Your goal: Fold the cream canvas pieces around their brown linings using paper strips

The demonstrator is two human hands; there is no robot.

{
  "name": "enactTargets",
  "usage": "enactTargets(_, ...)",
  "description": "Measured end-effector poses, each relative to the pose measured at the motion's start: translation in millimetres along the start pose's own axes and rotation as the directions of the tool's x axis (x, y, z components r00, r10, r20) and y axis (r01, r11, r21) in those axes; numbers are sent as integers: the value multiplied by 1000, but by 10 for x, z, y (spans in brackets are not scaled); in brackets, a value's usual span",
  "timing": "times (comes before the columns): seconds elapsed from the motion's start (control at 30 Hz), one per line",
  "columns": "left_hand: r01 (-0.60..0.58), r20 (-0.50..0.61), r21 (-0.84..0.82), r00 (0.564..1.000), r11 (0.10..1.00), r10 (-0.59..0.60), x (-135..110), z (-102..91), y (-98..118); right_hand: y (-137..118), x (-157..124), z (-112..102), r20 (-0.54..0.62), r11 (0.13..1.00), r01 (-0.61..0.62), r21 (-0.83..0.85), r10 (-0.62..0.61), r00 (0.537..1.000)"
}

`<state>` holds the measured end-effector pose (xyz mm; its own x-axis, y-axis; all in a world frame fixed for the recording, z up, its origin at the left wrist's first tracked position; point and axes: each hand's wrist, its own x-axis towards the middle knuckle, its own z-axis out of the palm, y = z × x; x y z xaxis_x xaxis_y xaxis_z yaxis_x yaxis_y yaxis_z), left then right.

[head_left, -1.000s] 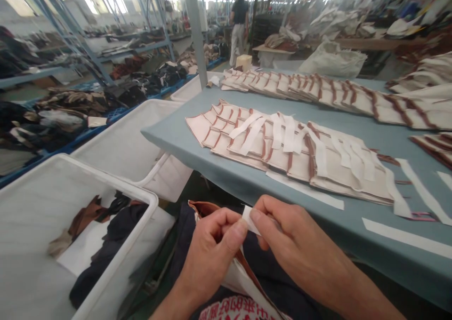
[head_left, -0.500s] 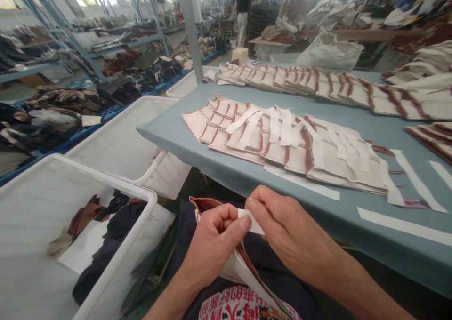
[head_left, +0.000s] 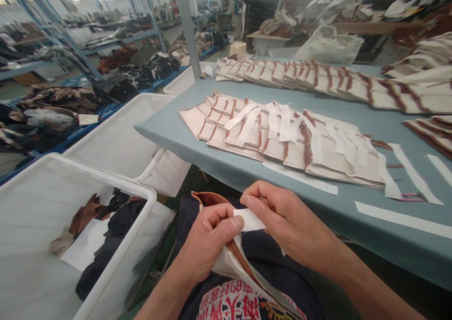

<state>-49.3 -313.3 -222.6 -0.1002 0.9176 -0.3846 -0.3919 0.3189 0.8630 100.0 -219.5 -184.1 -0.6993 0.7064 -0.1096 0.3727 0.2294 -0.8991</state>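
1. Surface (head_left: 165, 127): blue-green.
2. Panels (head_left: 275, 151): cream, overlapping, along the surface's near edge.
3. Cream piece (head_left: 221, 264): brown-edged, over dark cloth (head_left: 261, 254).
4. Right hand (head_left: 282, 219): fingertips together above the white strip (head_left: 250, 222); grip, cannot tell.
5. Left hand (head_left: 208, 239): fingers clamped on the strip.
6. Strip: between hands, before near edge.

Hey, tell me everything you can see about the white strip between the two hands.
The white strip is plain and unpatterned, with straight-looking edges; whether it is cloth tape or paper, I can't tell. The left hand grips its left end, thumb on top. Its right end disappears behind the right hand, so its full length is hidden. The visible part looks fairly flat, held above the lap over the cream, brown-trimmed piece. Whether it touches that piece is unclear.
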Motion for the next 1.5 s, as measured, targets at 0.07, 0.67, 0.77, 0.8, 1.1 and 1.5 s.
enactTargets(0.07,8,6,-9,1000,1000,-8,5,-7,1,23,4,1,-2,1000,17,19,-17,1000)
enactTargets(0.67,22,-102,-283,993,959,-53,26,55,9,485,-62,172,-216,781,557,-283,-618,756)
enactTargets(0.77,-8,-129,-283,991,959,-30,46,75,9,499,-57,272,-266,740,550,-387,-660,702)
enactTargets(0.8,-25,-139,-279,990,960,-14,50,77,6,500,-48,298,-276,731,546,-410,-670,689)
enactTargets(1.1,-98,-197,-117,978,988,73,57,89,-51,512,46,419,-373,640,458,-617,-750,547)
enactTargets(1.5,-189,-229,143,949,972,218,48,44,-108,511,77,561,-422,661,427,-617,-736,530)
